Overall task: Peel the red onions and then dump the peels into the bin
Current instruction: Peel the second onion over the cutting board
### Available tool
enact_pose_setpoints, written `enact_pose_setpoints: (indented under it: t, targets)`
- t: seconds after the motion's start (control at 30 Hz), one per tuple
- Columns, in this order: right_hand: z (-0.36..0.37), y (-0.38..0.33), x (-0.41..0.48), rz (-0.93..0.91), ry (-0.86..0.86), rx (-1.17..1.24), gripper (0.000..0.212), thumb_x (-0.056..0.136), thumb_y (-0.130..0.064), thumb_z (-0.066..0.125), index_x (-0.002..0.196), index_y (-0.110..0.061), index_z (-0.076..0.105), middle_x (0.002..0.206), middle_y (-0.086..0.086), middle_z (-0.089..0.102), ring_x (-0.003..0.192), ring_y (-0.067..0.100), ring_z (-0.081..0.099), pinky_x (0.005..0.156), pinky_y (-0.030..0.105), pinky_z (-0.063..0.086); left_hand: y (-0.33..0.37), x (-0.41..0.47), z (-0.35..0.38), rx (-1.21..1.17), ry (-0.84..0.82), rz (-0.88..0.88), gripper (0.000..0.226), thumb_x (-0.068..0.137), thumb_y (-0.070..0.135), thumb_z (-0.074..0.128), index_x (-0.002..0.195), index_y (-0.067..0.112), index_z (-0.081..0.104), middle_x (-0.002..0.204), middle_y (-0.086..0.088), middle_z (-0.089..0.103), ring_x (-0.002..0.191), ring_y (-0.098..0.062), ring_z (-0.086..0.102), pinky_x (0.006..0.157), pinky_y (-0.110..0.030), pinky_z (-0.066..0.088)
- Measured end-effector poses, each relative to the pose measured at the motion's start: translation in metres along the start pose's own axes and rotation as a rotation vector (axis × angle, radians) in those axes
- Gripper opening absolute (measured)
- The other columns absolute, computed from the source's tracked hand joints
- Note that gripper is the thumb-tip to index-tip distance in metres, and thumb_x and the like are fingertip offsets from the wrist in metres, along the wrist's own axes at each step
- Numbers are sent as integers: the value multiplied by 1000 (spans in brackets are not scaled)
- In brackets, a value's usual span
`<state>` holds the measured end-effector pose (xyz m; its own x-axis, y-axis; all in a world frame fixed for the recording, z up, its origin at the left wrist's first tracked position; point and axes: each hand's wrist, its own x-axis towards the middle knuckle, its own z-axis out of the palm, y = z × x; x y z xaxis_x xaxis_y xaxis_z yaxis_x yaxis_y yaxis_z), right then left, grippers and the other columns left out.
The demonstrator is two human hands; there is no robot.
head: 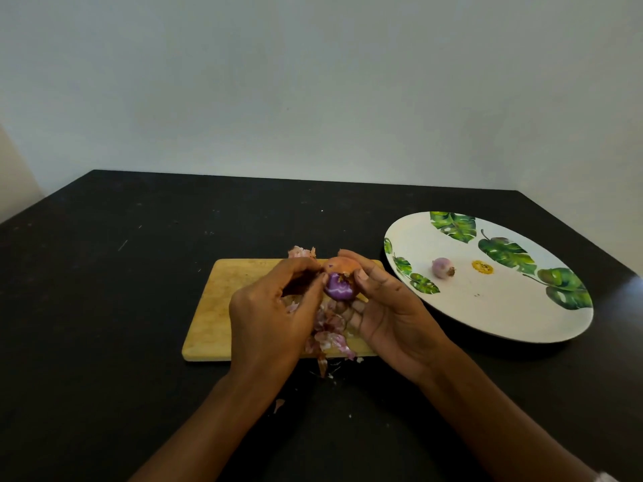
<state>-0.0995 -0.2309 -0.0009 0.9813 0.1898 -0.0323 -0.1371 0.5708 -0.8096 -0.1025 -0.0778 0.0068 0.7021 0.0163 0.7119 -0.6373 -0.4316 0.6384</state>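
Aloft, onion (338,286) over far board (214,307) edge.

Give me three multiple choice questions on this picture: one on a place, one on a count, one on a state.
1. Where does the peeled onion lie?
A. on the cutting board
B. on the leaf-print plate
C. on the bare table

2. How many onions are in view?
A. one
B. two
C. four

3. The held onion, gripped by the left hand and right hand, is:
A. fully peeled
B. untouched
C. partly peeled

Answers:
1 B: it rests on the plate.
2 B: one is on the plate, one is held.
3 C: purple flesh shows below the remaining orange skin.
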Motion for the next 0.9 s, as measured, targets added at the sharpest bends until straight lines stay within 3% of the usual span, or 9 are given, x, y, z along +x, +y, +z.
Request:
enact_pose_setpoints:
  t: [0.13, 0.37, 0.6, 0.7, 0.8, 0.9]
  targets:
    - [1, -1, -1, 4, -11, -3, 39, 85, -13, 61, 125, -11, 59, 121, 20, 64, 109, 32, 64, 95, 46, 50, 0, 1, -2, 42, -7, 111, 27, 82, 27, 62, 106, 15, 65, 95, 9, 65, 90, -2, 63, 79, -13, 50]
    - [4, -2, -2, 22, 30, -84, 41, 83, -16, 65, 122, -11, 58, 116, 16, 68, 103, 29, 67, 85, 40, 57, -7, 1, -4, 133, -56, 315, 21, 82, 18, 61, 99, 8, 70, 95, -2, 71, 93, -3, 62, 85, -16, 49]
    - [4, -7, -2, 35, 57, -82, 60, 69, -14, 74, 125, -10, 56, 122, 20, 64, 104, 31, 67, 82, 39, 58, -6, 7, -8, 77, -99, 326, 19, 82, 17, 61, 96, 8, 70, 92, -1, 70, 91, -4, 61, 84, -11, 47]
    - [4, -7, -3, 39, 38, -86, 55, 74, -14, 72, 126, -9, 55, 120, 19, 65, 104, 31, 67, 79, 38, 58, -5, 7, -8, 66, -125, 317, 20, 84, 19, 59, 102, 14, 65, 92, -1, 69, 89, -4, 60, 81, -14, 49]
    - [5, -5, -3, 58, 7, -75, 53, 76, -13, 67, 128, -8, 53, 121, 20, 64, 109, 35, 65, 88, 45, 56, -3, 5, -6, 42, -112, 269, 19, 84, 22, 58, 103, 21, 55, 90, 2, 65, 84, -4, 59, 76, -18, 51]
    - [7, -3, -4, 56, -37, -59, 54, 81, -13, 63, 132, -4, 49, 125, 22, 62, 112, 36, 63, 92, 44, 54, 3, 4, -4, -35, -48, 183, 19, 80, 21, 60, 96, 23, 50, 85, 14, 57, 83, -1, 59, 77, -9, 47]
